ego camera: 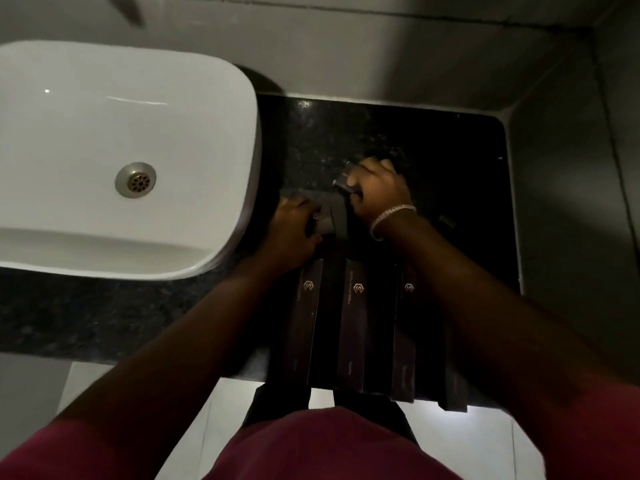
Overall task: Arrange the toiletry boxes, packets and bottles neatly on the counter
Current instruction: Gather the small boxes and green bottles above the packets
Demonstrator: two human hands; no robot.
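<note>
Head: long boxes (349, 327) overhang counter (69, 317) front edge.

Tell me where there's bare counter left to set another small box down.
Bare counter lies behind both hands, between the sink and the back wall, and at the dim right corner. It is crowded at the front edge, where three long boxes lie side by side, and around the left hand and right hand.

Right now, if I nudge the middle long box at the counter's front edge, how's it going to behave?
The middle long box looks like thin printed card, so it is probably light and would slide easily on the polished counter. Its near end seems to overhang the front edge, so a push toward you may tip it off. Its flat sides mean it should not roll.
</note>
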